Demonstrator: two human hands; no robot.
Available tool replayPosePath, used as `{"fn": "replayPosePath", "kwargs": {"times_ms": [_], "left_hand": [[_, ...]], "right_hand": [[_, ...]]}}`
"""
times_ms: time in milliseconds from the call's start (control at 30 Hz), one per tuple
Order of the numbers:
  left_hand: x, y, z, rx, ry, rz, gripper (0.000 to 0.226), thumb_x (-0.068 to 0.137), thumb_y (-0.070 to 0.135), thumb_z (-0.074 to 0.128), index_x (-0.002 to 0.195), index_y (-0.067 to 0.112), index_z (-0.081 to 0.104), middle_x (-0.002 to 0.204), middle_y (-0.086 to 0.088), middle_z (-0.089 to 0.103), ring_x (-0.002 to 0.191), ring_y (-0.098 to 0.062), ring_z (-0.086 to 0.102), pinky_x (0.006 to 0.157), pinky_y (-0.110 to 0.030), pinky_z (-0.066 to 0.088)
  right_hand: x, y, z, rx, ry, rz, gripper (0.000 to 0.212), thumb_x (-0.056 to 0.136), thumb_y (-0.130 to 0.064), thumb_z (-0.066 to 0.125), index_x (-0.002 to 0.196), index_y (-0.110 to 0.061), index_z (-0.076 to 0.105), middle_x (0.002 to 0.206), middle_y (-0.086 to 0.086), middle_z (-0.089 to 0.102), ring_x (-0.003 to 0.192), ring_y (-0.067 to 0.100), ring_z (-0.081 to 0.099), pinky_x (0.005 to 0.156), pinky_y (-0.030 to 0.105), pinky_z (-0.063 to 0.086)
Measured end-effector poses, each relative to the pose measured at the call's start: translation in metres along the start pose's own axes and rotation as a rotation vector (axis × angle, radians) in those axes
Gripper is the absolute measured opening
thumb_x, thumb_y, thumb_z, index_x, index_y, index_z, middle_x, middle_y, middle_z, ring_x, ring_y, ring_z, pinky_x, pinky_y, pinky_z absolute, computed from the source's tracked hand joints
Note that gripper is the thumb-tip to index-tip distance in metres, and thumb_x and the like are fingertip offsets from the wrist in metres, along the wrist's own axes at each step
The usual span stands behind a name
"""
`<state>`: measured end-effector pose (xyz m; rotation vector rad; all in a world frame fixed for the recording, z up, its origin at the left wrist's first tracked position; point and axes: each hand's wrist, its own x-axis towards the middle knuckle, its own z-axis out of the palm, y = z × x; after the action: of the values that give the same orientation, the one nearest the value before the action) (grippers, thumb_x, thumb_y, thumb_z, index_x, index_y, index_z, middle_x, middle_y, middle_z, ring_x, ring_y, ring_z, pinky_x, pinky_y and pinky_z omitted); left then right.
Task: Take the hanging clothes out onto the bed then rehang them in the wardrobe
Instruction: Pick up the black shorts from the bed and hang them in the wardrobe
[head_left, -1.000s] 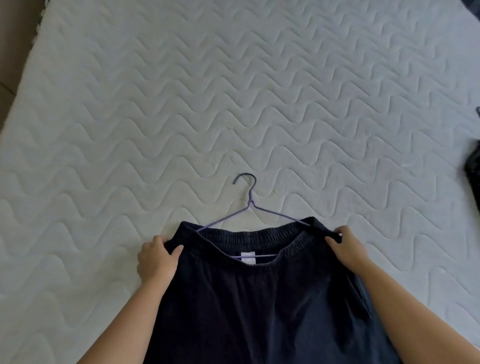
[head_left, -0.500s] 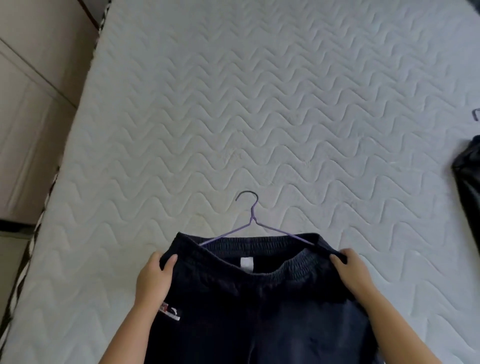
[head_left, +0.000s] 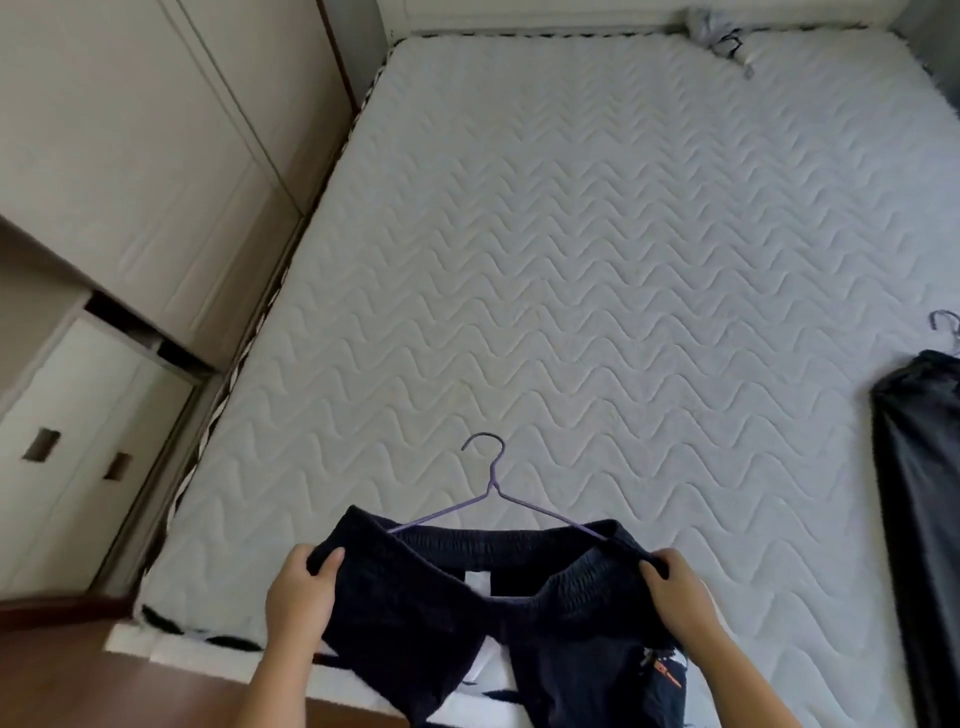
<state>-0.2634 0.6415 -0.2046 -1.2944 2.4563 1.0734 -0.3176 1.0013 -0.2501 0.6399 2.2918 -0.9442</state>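
**Two Hands on Waistband, Hanger Pointing Away**

Both hands grip the dark trousers (head_left: 524, 613) at the waistband: left hand (head_left: 301, 597) closed on the left corner, right hand (head_left: 680, 597) on the right. The garment lies at the near edge of the bed (head_left: 597, 270), its waistband running left to right. The purple wire hanger (head_left: 493, 499) is threaded inside, hook pointing away from both hands, equally near each. Fabric is soft, ribbed elastic; the mattress is quilted.

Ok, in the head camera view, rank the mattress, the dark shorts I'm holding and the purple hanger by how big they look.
1. mattress
2. dark shorts, though nearness to the camera inflates them
3. purple hanger, partly hidden inside the waistband
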Motion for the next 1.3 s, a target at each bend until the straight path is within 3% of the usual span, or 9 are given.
{"fn": "replayPosePath", "kwargs": {"times_ms": [133,267,367,467,600,867,1000,1233,1300], "left_hand": [[-0.035,-0.034,-0.034,-0.098,0.092,-0.054,0.018,0.092,0.024,0.050,0.094,0.007,0.050,0.074,0.000,0.051,0.081,-0.031,0.054,0.063,-0.036,0.038],[-0.060,-0.078,-0.061,-0.166,0.196,-0.162,0.032,0.092,0.026,0.050,0.111,0.000,0.052,0.098,-0.010,0.058,0.096,-0.035,0.056,0.069,-0.036,0.040],[-0.078,-0.117,-0.080,-0.189,0.245,-0.212,0.031,0.091,0.029,0.049,0.106,0.002,0.055,0.086,-0.010,0.060,0.079,-0.029,0.058,0.065,-0.037,0.046],[-0.098,-0.154,-0.105,-0.194,0.325,-0.233,0.027,0.093,0.030,0.046,0.098,0.004,0.050,0.071,0.000,0.050,0.063,-0.015,0.049,0.056,-0.029,0.037],[-0.120,-0.221,-0.157,-0.208,0.438,-0.255,0.040,0.092,0.034,0.046,0.116,0.003,0.049,0.086,-0.011,0.059,0.073,-0.026,0.056,0.058,-0.032,0.039],[-0.184,-0.383,-0.264,-0.498,0.698,-0.368,0.029,0.093,0.028,0.046,0.108,0.003,0.052,0.090,-0.010,0.058,0.085,-0.032,0.057,0.066,-0.037,0.041],[-0.212,-0.434,-0.306,-0.580,0.829,-0.436,0.031,0.092,0.026,0.048,0.111,0.002,0.051,0.101,-0.018,0.058,0.095,-0.036,0.055,0.074,-0.039,0.040],[-0.200,-0.477,-0.364,-0.598,0.899,-0.442,0.032,0.093,0.027,0.047,0.114,0.003,0.051,0.105,-0.015,0.057,0.093,-0.030,0.054,0.075,-0.034,0.039],[-0.181,-0.488,-0.379,-0.629,0.885,-0.432,0.030,0.091,0.026,0.050,0.111,0.003,0.053,0.103,-0.015,0.058,0.093,-0.031,0.056,0.074,-0.034,0.040]], "right_hand": [[-0.018,-0.033,0.005,-0.093,-0.043,-0.148,0.025,0.094,-0.022,0.043,0.113,-0.007,0.050,0.111,0.014,0.061,0.101,0.031,0.055,0.078,0.033,0.035],[-0.031,-0.075,0.016,-0.152,-0.089,-0.323,0.024,0.092,-0.018,0.047,0.111,-0.004,0.051,0.109,0.017,0.061,0.089,0.024,0.050,0.075,0.031,0.035],[-0.049,-0.109,0.032,-0.180,-0.131,-0.427,0.023,0.090,-0.017,0.050,0.108,-0.004,0.054,0.104,0.015,0.061,0.091,0.026,0.053,0.076,0.032,0.038],[-0.081,-0.138,0.057,-0.218,-0.177,-0.541,0.021,0.090,-0.024,0.052,0.103,-0.007,0.054,0.097,0.009,0.060,0.089,0.025,0.053,0.075,0.032,0.039],[-0.139,-0.166,0.114,-0.264,-0.233,-0.692,0.018,0.091,-0.026,0.053,0.095,-0.008,0.052,0.088,0.007,0.057,0.084,0.025,0.053,0.071,0.032,0.037],[-0.282,-0.205,0.277,-0.419,-0.370,-0.961,0.023,0.093,-0.021,0.050,0.070,-0.016,0.046,0.065,-0.001,0.051,0.072,0.026,0.051,0.060,0.032,0.034],[-0.339,-0.226,0.337,-0.511,-0.460,-1.098,0.019,0.093,-0.016,0.049,0.078,-0.003,0.051,0.066,0.006,0.051,0.066,0.022,0.048,0.059,0.020,0.034],[-0.380,-0.268,0.411,-0.579,-0.502,-1.208,0.016,0.093,-0.012,0.049,0.078,-0.008,0.054,0.067,0.002,0.053,0.067,0.019,0.050,0.060,0.021,0.035],[-0.381,-0.285,0.432,-0.543,-0.482,-1.213,0.015,0.092,-0.012,0.049,0.079,-0.009,0.055,0.070,0.005,0.057,0.069,0.022,0.052,0.063,0.029,0.039]]}}
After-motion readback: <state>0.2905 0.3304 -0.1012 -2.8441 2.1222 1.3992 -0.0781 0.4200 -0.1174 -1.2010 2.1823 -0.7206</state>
